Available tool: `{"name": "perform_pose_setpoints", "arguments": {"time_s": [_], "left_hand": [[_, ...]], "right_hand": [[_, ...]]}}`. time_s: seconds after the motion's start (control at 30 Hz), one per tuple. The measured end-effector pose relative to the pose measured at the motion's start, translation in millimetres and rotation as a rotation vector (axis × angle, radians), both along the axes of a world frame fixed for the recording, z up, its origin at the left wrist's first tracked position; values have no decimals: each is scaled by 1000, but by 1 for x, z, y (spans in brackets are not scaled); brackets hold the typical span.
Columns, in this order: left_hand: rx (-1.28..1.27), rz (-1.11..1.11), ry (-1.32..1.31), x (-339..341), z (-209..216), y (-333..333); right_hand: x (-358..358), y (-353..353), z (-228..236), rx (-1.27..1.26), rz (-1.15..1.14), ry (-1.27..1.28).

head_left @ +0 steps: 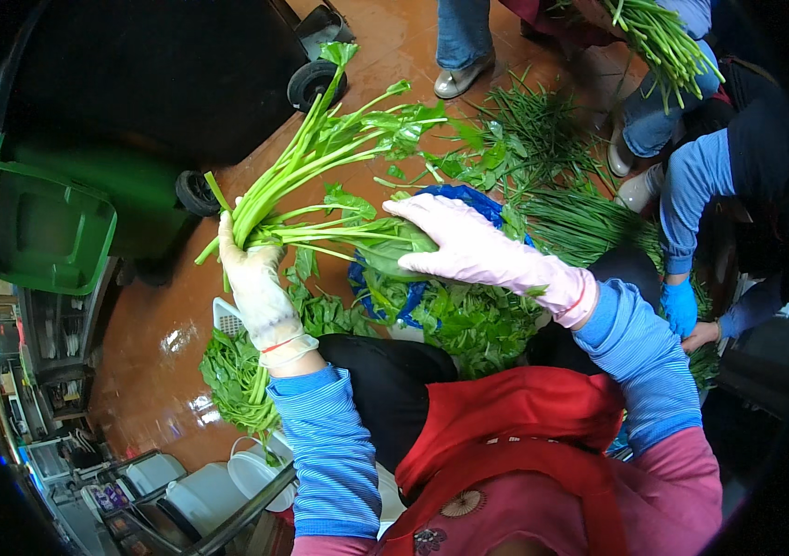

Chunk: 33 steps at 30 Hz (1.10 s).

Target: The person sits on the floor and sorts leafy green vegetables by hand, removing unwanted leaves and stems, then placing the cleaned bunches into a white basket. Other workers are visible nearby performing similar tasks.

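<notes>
My left hand (260,283), in a whitish glove, is closed round the stems of a bunch of leafy greens (306,171). The long pale-green stems fan out up and to the right, with leaves at their far ends. At the right of the bunch my right hand (464,243), in a pink glove, has its fingers around a broad green leaf (396,248); its thumb lies below the leaf. Under that hand is a blue plastic bag (362,283), partly hidden, with a heap of loose leaves (482,324) beside it. More greens (237,375) lie at the lower left, by a white basket (227,317).
Piles of long thin green stalks (580,222) cover the floor at the right. A co-worker's blue-gloved hand (679,309) is there; another person at the top holds a stalk bundle (668,51). A green wheeled bin (51,227) stands left, white tubs (214,496) lower left.
</notes>
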<state>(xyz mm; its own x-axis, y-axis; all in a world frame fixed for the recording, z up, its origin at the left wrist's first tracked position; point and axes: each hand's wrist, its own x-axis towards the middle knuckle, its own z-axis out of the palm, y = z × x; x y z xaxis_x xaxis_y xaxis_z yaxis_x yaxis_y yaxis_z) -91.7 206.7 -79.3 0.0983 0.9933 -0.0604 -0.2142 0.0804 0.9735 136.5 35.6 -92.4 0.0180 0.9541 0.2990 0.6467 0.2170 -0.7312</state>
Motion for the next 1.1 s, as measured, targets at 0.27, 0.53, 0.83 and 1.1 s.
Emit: {"name": "perform_pose_setpoints", "arguments": {"time_s": [0.27,0.53,0.83,1.1], "left_hand": [[160,1,-58,21,15,-26],[127,22,-95,33,28,-37],[83,23,-188,20,13,-20],[-328,183,-678,28,22,4]], "right_hand": [[23,2,9,-338,211,678],[21,-7,6,-504,345,1176],[21,-7,16,-705,355,1234],[18,-7,-2,-771,337,1181]]}}
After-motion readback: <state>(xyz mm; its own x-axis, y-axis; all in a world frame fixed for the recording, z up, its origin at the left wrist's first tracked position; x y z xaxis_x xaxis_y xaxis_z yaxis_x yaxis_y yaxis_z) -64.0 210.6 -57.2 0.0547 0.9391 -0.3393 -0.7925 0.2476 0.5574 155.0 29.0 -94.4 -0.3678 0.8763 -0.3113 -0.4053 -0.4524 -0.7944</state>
